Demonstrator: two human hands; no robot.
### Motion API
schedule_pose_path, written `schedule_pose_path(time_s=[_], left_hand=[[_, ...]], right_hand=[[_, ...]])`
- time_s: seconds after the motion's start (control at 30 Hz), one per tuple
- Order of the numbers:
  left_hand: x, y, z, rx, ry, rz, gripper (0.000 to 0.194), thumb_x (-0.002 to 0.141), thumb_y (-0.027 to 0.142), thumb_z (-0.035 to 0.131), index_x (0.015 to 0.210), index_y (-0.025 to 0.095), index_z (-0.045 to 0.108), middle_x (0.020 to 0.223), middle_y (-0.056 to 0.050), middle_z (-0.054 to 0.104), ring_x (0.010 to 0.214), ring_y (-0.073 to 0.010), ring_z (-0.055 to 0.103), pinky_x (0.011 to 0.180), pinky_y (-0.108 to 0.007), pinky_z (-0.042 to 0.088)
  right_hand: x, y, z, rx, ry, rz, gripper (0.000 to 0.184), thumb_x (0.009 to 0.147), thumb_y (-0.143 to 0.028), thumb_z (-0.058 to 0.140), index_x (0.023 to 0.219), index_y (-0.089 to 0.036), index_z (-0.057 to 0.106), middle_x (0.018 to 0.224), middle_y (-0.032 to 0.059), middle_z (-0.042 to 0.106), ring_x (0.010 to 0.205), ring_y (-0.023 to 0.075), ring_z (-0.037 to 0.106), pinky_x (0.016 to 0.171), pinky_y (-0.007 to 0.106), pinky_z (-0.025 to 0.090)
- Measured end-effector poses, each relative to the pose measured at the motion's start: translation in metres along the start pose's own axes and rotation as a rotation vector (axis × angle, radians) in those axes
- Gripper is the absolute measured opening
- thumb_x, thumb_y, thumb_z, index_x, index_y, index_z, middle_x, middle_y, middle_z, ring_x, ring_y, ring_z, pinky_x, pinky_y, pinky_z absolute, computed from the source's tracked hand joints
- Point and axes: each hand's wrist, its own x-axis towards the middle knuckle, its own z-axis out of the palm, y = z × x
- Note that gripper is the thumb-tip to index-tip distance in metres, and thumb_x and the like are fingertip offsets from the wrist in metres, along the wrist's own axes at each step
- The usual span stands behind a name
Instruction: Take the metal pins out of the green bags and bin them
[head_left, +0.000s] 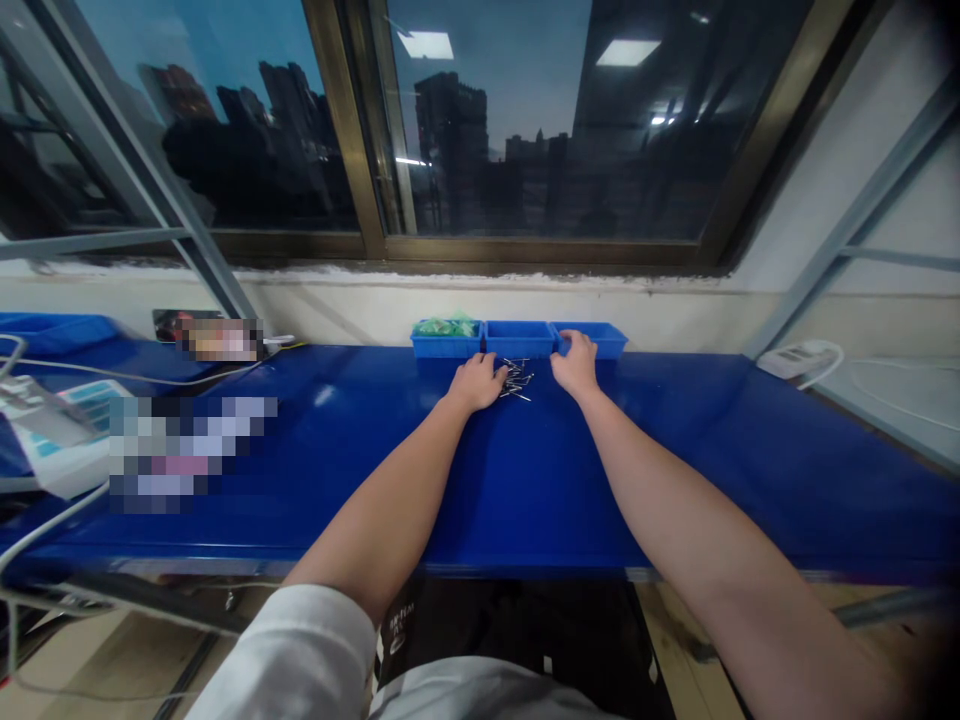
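A small pile of thin, shiny metal pieces point(517, 378), shaped like nails or long screws, lies on the blue table. My left hand point(478, 384) rests at the pile's left side with fingers apart; its fingertips touch or nearly touch the pieces. To the right of the pile, my right hand point(577, 368) is at the front of the right blue bin point(611, 345), thumb and fingers apart, with nothing visible between them. Beside it stand a middle blue bin point(520, 345) and a left blue bin point(448, 347) holding green, crumpled plastic-like material point(448, 326).
The blue table point(360, 460) runs below a window. At left are a white device point(71, 440), cables, a blue tray point(56, 330) and blurred-out items. A white power strip point(799, 357) lies at right, near a grey metal frame point(862, 215).
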Motion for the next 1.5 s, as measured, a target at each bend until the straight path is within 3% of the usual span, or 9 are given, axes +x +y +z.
schedule_pose_path(time_s=[0.07, 0.17, 0.23, 0.33, 0.63, 0.8, 0.97, 1.23, 1.5], left_hand=[[0.001, -0.002, -0.001, 0.005, -0.003, -0.009, 0.051, 0.094, 0.047, 0.027, 0.132, 0.017, 0.043, 0.135, -0.014, 0.048, 0.124, -0.0275, 0.045, 0.100, -0.041, 0.036], [0.001, -0.003, -0.001, 0.008, -0.032, -0.015, 0.054, 0.093, 0.050, 0.026, 0.131, 0.017, 0.044, 0.137, -0.014, 0.047, 0.125, -0.0280, 0.044, 0.101, -0.041, 0.035], [0.001, -0.003, -0.001, 0.014, -0.069, -0.005, 0.055, 0.093, 0.052, 0.025, 0.130, 0.017, 0.046, 0.137, -0.014, 0.047, 0.126, -0.0277, 0.044, 0.101, -0.041, 0.035], [0.001, -0.002, -0.001, 0.039, -0.126, 0.032, 0.053, 0.093, 0.050, 0.024, 0.126, 0.018, 0.050, 0.137, -0.013, 0.048, 0.127, -0.0262, 0.043, 0.101, -0.040, 0.035], [-0.001, -0.001, 0.001, 0.065, -0.125, 0.064, 0.049, 0.094, 0.047, 0.026, 0.123, 0.017, 0.052, 0.134, -0.013, 0.051, 0.126, -0.0271, 0.044, 0.102, -0.042, 0.035], [0.001, 0.000, -0.001, -0.012, 0.043, 0.085, 0.044, 0.094, 0.043, 0.032, 0.124, 0.017, 0.052, 0.126, -0.012, 0.056, 0.116, -0.0241, 0.053, 0.098, -0.036, 0.040], [0.000, 0.001, -0.004, -0.094, 0.118, 0.265, 0.034, 0.089, 0.035, 0.046, 0.114, 0.016, 0.059, 0.115, -0.009, 0.062, 0.107, -0.0213, 0.058, 0.095, -0.032, 0.043], [0.001, 0.004, -0.005, -0.125, 0.126, 0.409, 0.023, 0.090, 0.029, 0.047, 0.098, 0.019, 0.066, 0.097, -0.006, 0.067, 0.091, -0.0183, 0.062, 0.084, -0.029, 0.047], [0.001, 0.005, -0.009, -0.039, 0.165, 0.320, 0.027, 0.093, 0.028, 0.041, 0.091, 0.019, 0.067, 0.092, -0.006, 0.068, 0.085, -0.0185, 0.062, 0.079, -0.028, 0.046]], right_hand=[[-0.002, -0.002, -0.002, 0.047, -0.055, 0.004, 0.032, 0.069, -0.015, 0.050, 0.098, -0.013, 0.063, 0.095, 0.0099, 0.066, 0.091, 0.0218, 0.058, 0.085, 0.034, 0.044], [-0.009, -0.011, -0.003, 0.084, -0.314, -0.058, 0.017, 0.067, -0.021, 0.057, 0.081, -0.017, 0.066, 0.071, 0.0022, 0.065, 0.068, 0.0158, 0.059, 0.069, 0.027, 0.044], [-0.014, -0.018, -0.002, 0.083, -0.497, -0.124, 0.015, 0.066, -0.025, 0.062, 0.077, -0.018, 0.067, 0.067, 0.0001, 0.065, 0.063, 0.0138, 0.057, 0.063, 0.024, 0.042], [-0.018, -0.025, 0.000, 0.023, -0.613, -0.194, 0.018, 0.065, -0.028, 0.066, 0.079, -0.019, 0.069, 0.072, 0.0000, 0.067, 0.064, 0.0127, 0.057, 0.061, 0.023, 0.041], [-0.017, -0.019, 0.001, 0.040, -0.578, -0.272, 0.010, 0.073, -0.020, 0.061, 0.076, -0.018, 0.071, 0.074, 0.0018, 0.069, 0.067, 0.0124, 0.060, 0.065, 0.022, 0.042], [-0.016, -0.016, 0.003, 0.088, -0.458, -0.250, 0.013, 0.075, -0.021, 0.059, 0.077, -0.019, 0.072, 0.073, 0.0019, 0.070, 0.067, 0.0141, 0.060, 0.065, 0.024, 0.043], [-0.014, -0.015, 0.002, 0.138, -0.388, -0.267, 0.013, 0.073, -0.020, 0.060, 0.074, -0.020, 0.073, 0.078, 0.0018, 0.072, 0.075, 0.0162, 0.062, 0.074, 0.026, 0.045], [-0.011, -0.014, 0.006, 0.233, -0.368, -0.185, 0.016, 0.077, -0.024, 0.054, 0.073, -0.017, 0.068, 0.070, 0.0024, 0.068, 0.067, 0.0150, 0.058, 0.066, 0.027, 0.043], [-0.012, -0.019, 0.005, 0.618, -0.446, 0.009, 0.024, 0.064, -0.029, 0.065, 0.082, -0.014, 0.067, 0.069, 0.0027, 0.066, 0.059, 0.0128, 0.056, 0.061, 0.027, 0.045]])
